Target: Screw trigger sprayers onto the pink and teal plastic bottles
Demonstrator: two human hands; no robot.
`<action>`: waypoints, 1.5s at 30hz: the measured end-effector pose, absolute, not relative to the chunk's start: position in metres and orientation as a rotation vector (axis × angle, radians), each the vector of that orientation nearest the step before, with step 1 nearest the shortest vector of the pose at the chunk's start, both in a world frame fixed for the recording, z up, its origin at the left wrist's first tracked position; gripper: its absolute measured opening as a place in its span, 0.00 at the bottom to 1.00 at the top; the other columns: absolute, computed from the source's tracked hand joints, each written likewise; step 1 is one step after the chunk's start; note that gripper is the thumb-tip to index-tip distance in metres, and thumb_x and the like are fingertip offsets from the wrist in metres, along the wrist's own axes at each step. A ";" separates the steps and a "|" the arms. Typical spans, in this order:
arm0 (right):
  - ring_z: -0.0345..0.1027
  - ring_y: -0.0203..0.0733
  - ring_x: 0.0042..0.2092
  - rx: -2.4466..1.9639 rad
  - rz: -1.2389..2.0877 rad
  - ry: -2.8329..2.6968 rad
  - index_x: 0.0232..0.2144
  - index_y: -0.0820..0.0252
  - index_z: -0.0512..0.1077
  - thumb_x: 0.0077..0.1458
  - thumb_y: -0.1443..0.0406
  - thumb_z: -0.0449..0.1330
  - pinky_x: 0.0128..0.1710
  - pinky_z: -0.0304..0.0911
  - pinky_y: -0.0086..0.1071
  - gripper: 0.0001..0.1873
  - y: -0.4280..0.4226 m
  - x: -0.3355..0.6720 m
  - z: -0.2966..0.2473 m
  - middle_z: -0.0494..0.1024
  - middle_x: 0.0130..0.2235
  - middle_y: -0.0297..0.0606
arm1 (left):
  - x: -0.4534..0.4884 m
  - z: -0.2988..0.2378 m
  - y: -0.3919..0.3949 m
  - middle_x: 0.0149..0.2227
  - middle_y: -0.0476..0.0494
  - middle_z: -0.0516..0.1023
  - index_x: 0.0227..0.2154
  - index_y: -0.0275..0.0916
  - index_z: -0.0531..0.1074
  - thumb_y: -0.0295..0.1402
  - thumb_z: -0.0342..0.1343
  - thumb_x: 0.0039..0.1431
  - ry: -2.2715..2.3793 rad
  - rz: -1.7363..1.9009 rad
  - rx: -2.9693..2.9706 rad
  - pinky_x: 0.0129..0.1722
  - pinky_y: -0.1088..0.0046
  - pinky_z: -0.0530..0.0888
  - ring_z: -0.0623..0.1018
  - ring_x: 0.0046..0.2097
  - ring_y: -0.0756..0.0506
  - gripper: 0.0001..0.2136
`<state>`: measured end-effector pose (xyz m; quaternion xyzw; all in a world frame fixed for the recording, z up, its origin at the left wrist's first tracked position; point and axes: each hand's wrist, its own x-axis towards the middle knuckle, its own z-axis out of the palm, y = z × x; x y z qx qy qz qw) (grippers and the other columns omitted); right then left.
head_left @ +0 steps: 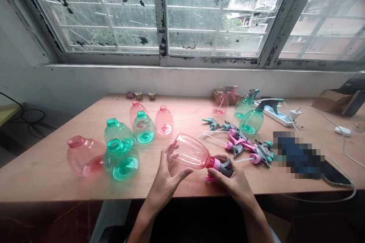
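Note:
A see-through pink spray bottle (191,151) lies tilted on its side in the air above the table's front part, its neck pointing right. My left hand (170,171) cups its base, fingers behind the plastic and thumb stretched along the near side. At the neck, my right hand (228,172) grips the grey and pink spray head (222,166) between thumb and fingers. The pink collar sits at the bottle's mouth; how tightly it is seated I cannot tell. Behind my right hand lies a pile of loose spray heads (238,140) in pink, grey and green.
Several open pink and green bottles, including a green bottle (121,161), stand on the left. Bottles with heads on, such as a green one (252,121), stand at back right. A power strip (278,115), phone (336,174) and white cables lie on the right.

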<state>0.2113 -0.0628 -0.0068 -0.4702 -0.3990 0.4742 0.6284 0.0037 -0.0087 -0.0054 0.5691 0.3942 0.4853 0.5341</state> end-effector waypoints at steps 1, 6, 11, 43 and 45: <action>0.77 0.41 0.34 -1.078 1.093 -0.917 0.40 0.59 0.77 0.44 0.55 0.79 0.32 0.81 0.33 0.25 -0.063 0.211 -0.008 0.81 0.36 0.36 | 0.003 -0.006 -0.009 0.70 0.44 0.62 0.62 0.54 0.59 0.46 0.71 0.53 0.946 1.153 1.339 0.77 0.45 0.54 0.61 0.73 0.38 0.37; 0.76 0.40 0.34 -1.085 1.093 -0.915 0.41 0.58 0.78 0.44 0.55 0.79 0.32 0.81 0.32 0.25 -0.062 0.211 -0.009 0.81 0.36 0.35 | 0.004 -0.004 -0.009 0.69 0.43 0.64 0.61 0.52 0.59 0.48 0.68 0.56 0.941 1.145 1.279 0.76 0.45 0.56 0.64 0.72 0.36 0.34; 0.76 0.39 0.34 -1.093 1.066 -0.924 0.41 0.59 0.77 0.46 0.55 0.78 0.32 0.80 0.30 0.24 -0.062 0.212 -0.009 0.80 0.35 0.35 | 0.005 -0.002 -0.007 0.72 0.48 0.60 0.62 0.57 0.61 0.46 0.66 0.58 0.912 1.129 1.272 0.77 0.48 0.56 0.60 0.74 0.38 0.31; 0.78 0.41 0.33 -1.075 1.122 -0.959 0.42 0.59 0.75 0.49 0.55 0.77 0.35 0.83 0.38 0.23 -0.061 0.214 -0.013 0.80 0.36 0.35 | 0.007 0.007 -0.011 0.71 0.44 0.63 0.64 0.52 0.61 0.47 0.64 0.60 0.930 1.083 1.280 0.75 0.54 0.63 0.67 0.70 0.38 0.31; 0.77 0.41 0.32 -1.074 1.105 -0.950 0.42 0.59 0.76 0.49 0.54 0.77 0.35 0.82 0.38 0.23 -0.061 0.213 -0.013 0.80 0.36 0.35 | 0.007 0.006 -0.011 0.71 0.45 0.63 0.64 0.53 0.61 0.47 0.64 0.60 0.931 1.086 1.279 0.75 0.54 0.63 0.66 0.71 0.38 0.31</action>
